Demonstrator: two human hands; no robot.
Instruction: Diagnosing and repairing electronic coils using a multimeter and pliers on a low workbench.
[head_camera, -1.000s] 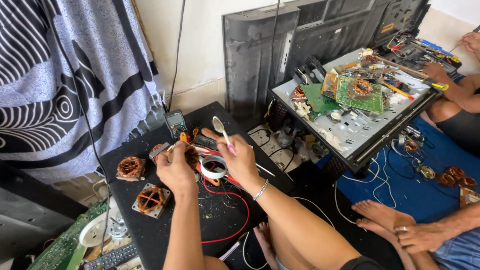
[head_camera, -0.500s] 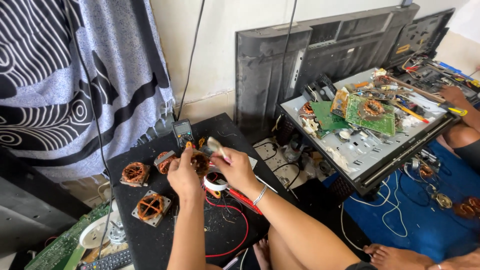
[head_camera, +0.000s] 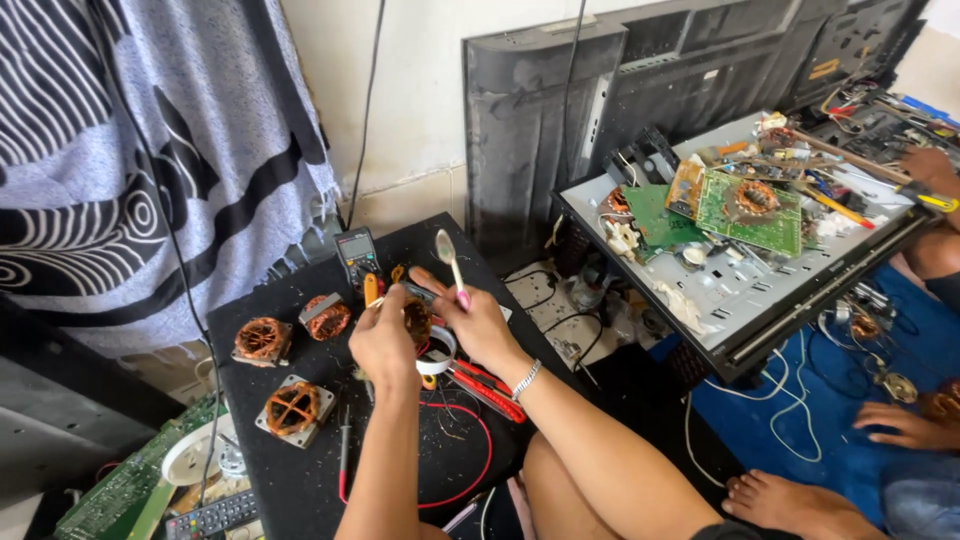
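My left hand (head_camera: 385, 338) and my right hand (head_camera: 478, 322) meet over a black board (head_camera: 300, 480), both gripping a small copper-wound coil part (head_camera: 416, 322) between them. My right hand also holds a metal spoon (head_camera: 447, 250) with a pink tip, its bowl pointing up. Just under the hands lie a white tape roll (head_camera: 438, 352) and red-handled pliers (head_camera: 488, 388). A red wire (head_camera: 478, 452) loops across the board near my forearms.
Three copper coils (head_camera: 262, 338) (head_camera: 327, 316) (head_camera: 292, 408) and a multimeter (head_camera: 356, 252) lie on the board. To the right, an opened flat screen (head_camera: 745, 295) carries green circuit boards (head_camera: 755, 200). Another person's hand (head_camera: 900, 425) and foot (head_camera: 790, 500) rest on the blue mat. A remote (head_camera: 210, 515) lies lower left.
The view shifted left and nearer. My hands stayed together over the board, drawing closer around the coil part, with the spoon still upright in my right hand.
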